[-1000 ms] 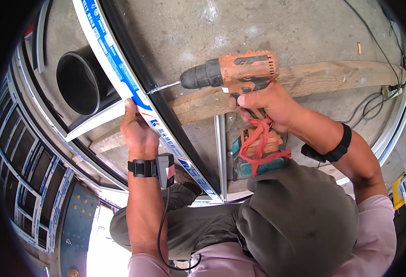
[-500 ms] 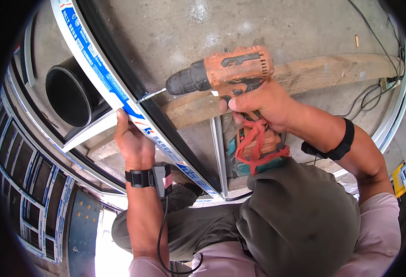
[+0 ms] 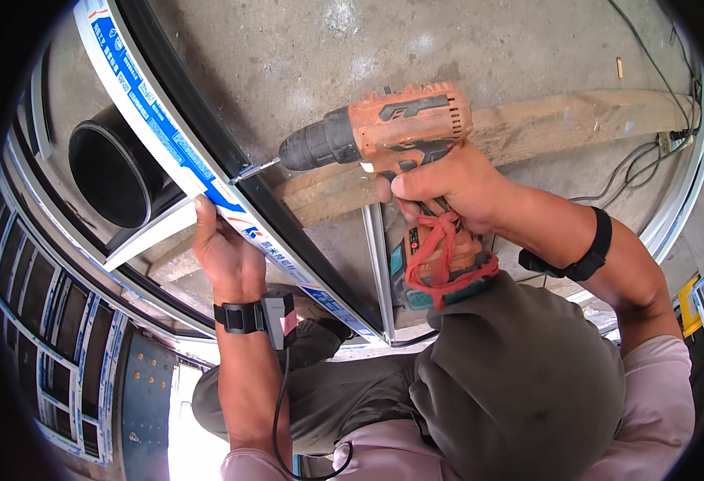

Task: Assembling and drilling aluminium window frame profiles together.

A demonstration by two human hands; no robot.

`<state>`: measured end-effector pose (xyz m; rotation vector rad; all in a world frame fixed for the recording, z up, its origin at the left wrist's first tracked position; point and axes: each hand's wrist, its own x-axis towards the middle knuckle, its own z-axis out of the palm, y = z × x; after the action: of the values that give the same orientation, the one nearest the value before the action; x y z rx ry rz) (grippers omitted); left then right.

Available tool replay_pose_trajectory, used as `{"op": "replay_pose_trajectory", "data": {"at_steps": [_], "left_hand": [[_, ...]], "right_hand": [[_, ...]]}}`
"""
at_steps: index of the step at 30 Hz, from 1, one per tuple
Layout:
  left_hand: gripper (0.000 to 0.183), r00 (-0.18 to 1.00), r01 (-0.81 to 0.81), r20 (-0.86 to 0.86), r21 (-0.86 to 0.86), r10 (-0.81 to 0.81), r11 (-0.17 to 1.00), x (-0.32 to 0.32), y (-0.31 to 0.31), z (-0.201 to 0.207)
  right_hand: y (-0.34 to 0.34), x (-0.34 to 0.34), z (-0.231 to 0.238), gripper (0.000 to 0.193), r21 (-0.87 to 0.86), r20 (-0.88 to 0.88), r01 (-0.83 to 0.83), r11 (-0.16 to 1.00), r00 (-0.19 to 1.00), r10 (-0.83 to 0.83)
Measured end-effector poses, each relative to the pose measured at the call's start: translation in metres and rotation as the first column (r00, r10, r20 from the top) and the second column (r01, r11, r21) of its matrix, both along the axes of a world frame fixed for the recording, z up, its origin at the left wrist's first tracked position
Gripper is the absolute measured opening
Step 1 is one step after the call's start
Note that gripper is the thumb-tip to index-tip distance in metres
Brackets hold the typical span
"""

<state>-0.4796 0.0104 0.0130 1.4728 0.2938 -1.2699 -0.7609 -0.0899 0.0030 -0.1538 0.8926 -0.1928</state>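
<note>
My right hand (image 3: 456, 184) grips an orange and black cordless drill (image 3: 412, 119), its index finger at the trigger. Red cloth strips (image 3: 440, 248) are tied around the drill's handle and battery base. The drill bit (image 3: 259, 169) points left, its tip against the black inner side of a long frame profile (image 3: 177, 143) covered in blue and white film. My left hand (image 3: 231, 252) grasps that profile from below, near the bit, with the thumb on its face and the fingers hidden behind. A white crosspiece (image 3: 151, 232) meets the profile beside my thumb.
A wooden beam (image 3: 560, 124) lies across the concrete floor under the frame. Left of the profile is a wide black tube (image 3: 111, 172). Cables (image 3: 644, 164) trail at the right. More filmed frames (image 3: 55, 353) stand at the far left.
The frame profile, my left hand and the drill have shifted slightly left together. The bit still meets the profile at about the same place.
</note>
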Motion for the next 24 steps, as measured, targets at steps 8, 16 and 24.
{"op": "replay_pose_trajectory", "data": {"at_steps": [8,16,24], "left_hand": [[0.03,0.999,-0.01,-0.031,-0.02,0.009,1.0,-0.001,-0.001,0.0],[0.032,1.0,0.004,-0.007,-0.002,-0.004,1.0,0.001,0.0,-0.001],[0.034,1.0,0.001,-0.005,-0.009,-0.001,1.0,0.0,0.002,-0.002]], "right_hand": [[-0.004,0.005,0.001,0.025,-0.074,-0.028,-0.061,0.995,0.998,0.059],[-0.004,0.003,-0.001,0.023,-0.082,-0.065,-0.125,0.989,0.991,0.119],[-0.004,0.003,-0.002,0.028,-0.083,-0.038,-0.12,0.989,0.992,0.117]]}}
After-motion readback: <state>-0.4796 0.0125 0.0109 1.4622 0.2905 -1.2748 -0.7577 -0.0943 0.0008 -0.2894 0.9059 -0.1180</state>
